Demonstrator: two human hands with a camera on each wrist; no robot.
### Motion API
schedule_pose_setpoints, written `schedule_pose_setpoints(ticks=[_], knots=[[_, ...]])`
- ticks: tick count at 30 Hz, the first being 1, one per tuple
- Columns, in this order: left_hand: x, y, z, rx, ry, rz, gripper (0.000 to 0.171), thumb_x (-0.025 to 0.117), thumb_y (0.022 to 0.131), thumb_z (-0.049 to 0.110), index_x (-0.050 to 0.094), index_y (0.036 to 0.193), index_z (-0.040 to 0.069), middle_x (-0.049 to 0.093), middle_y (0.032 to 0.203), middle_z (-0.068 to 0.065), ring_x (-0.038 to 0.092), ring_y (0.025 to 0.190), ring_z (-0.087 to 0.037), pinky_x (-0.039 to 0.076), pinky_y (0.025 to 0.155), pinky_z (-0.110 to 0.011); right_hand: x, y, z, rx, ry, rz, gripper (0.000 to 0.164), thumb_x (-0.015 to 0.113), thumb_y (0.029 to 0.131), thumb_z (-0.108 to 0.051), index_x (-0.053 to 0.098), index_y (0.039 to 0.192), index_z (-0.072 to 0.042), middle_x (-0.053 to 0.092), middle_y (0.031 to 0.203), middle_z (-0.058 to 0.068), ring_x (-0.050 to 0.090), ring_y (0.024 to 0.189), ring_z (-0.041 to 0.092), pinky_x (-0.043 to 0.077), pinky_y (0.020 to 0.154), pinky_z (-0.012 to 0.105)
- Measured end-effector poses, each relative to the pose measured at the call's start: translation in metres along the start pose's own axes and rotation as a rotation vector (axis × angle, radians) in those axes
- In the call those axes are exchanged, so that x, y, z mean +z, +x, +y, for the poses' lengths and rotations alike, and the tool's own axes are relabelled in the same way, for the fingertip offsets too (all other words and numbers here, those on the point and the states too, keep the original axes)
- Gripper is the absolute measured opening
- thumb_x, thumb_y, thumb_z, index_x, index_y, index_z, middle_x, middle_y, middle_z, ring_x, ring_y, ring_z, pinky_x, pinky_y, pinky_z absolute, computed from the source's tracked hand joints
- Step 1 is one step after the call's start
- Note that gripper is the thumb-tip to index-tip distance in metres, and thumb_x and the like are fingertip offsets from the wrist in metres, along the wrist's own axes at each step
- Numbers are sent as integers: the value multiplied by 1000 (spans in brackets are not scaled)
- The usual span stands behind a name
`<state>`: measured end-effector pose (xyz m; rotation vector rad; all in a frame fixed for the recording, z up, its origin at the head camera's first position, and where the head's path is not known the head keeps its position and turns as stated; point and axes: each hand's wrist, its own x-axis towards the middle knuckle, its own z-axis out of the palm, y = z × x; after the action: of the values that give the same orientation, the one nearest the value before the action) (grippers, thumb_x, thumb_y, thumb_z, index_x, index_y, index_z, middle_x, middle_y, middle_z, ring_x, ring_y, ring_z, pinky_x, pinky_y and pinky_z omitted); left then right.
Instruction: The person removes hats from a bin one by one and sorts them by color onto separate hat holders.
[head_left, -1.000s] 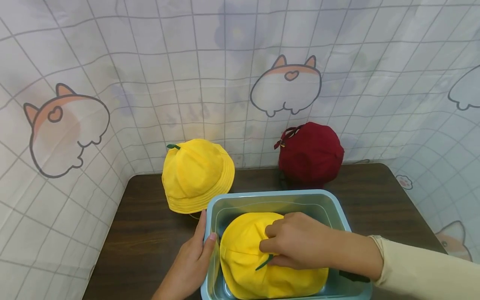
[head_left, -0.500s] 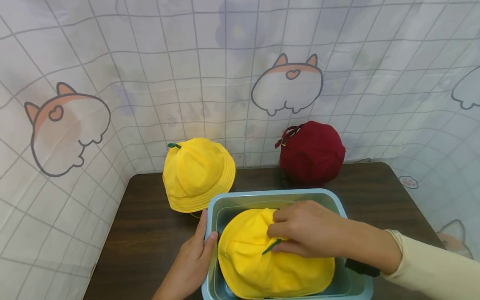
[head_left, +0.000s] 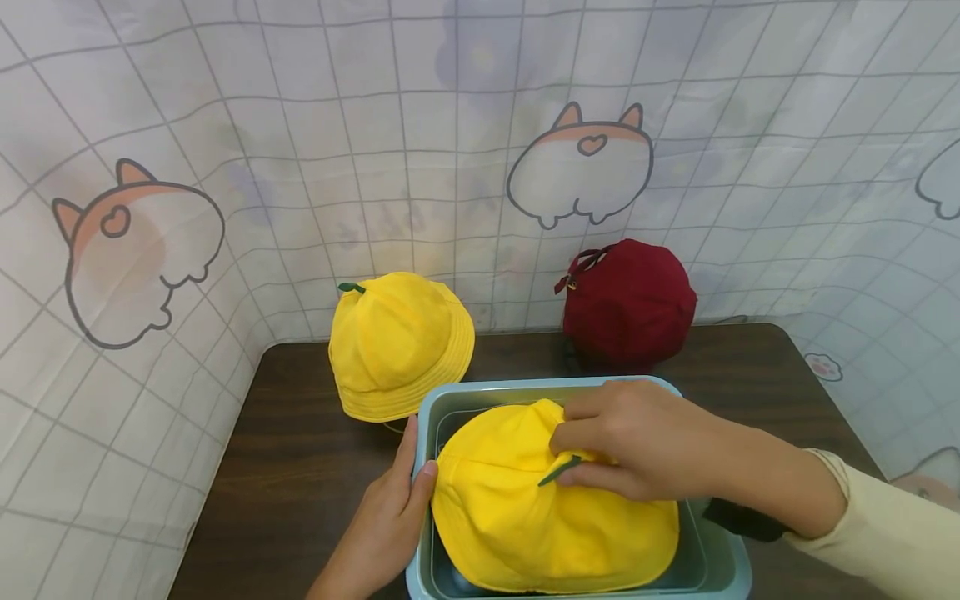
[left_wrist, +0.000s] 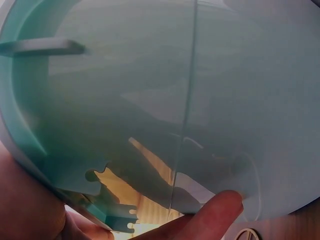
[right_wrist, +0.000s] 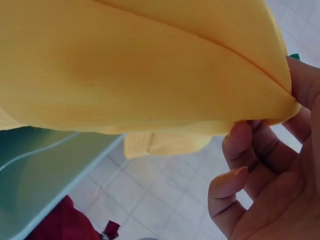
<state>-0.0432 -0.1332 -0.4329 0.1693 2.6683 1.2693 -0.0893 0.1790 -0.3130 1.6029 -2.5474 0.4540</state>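
Note:
A yellow bucket hat (head_left: 555, 533) with a green leaf tab is lifted partly above a light blue plastic basin (head_left: 468, 386). My right hand (head_left: 645, 442) pinches the top of its crown beside the leaf. In the right wrist view the hat's cloth (right_wrist: 150, 75) hangs from my thumb and fingers, with other fingers loosely curled. My left hand (head_left: 382, 517) grips the basin's left wall, thumb over the rim. The left wrist view shows a fingertip (left_wrist: 222, 212) against the basin's outer side. What lies under the hat is mostly hidden.
Behind the basin on the left sits another yellow bucket hat (head_left: 401, 346). A dark red cloth hat or bag (head_left: 630, 304) with a strap is at the back right. A patterned curtain (head_left: 420, 167) borders the dark wooden table (head_left: 247, 492).
My right hand has raised the yellow hat upward in the basin and moved slightly right and away from me. The left hand stays on the basin's rim.

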Motion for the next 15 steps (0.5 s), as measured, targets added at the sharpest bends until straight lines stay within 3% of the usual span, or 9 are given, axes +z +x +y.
schedule_pose_setpoints(ticks=[9,15], knots=[[-1,0,2,3,-9,-21,65,37,112,41,5,166,25,25,168,-7,38,148,-33,33,118,-59,-13,0,0,95,27,-46,17,73,94,-42,73,102,-26,61,85,-16,50,75,0,50,69,17],[-1,1,1,-12,-11,-28,65,39,112,36,5,166,25,25,169,-5,39,148,-31,33,118,-59,-22,-2,0,132,41,-44,17,74,93,-42,74,103,-28,65,90,-17,54,79,0,54,73,20]])
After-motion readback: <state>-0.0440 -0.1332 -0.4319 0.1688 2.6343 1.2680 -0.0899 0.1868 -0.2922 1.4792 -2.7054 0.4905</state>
